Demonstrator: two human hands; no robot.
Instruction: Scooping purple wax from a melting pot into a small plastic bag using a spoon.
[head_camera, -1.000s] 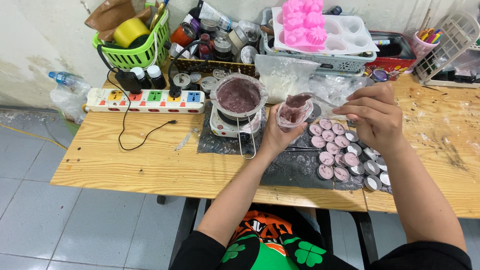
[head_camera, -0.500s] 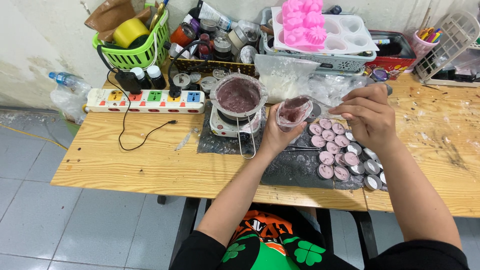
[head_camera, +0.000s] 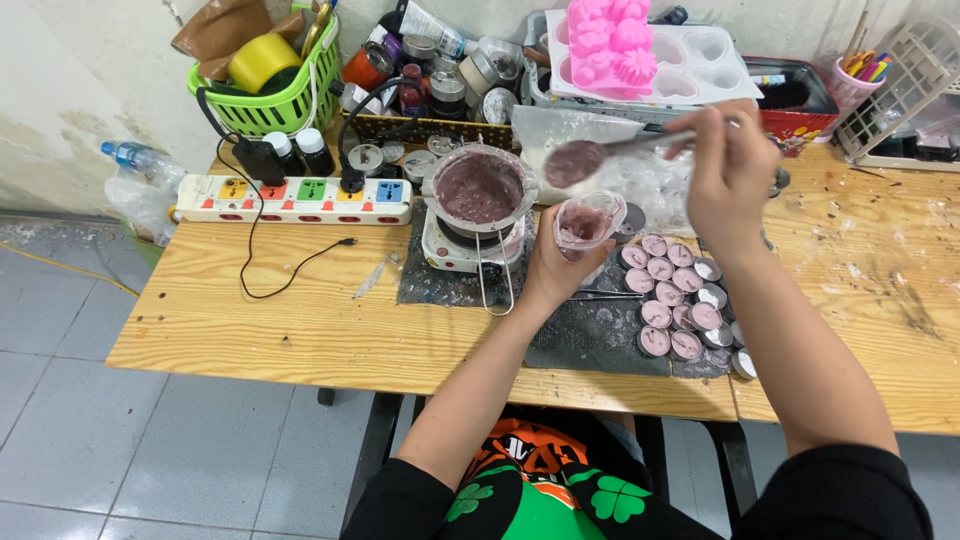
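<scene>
Above cup (head_camera: 586, 222), spoon (head_camera: 578, 160) clear.

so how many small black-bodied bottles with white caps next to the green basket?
2: bottle one and bottle two, side by side behind the power strip, right of the green basket. Others may hide in clutter.

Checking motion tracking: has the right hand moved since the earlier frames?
Yes. The right hand has risen from over the small filled cups toward the pink mould tray, holding a spoon above the cup.
</scene>
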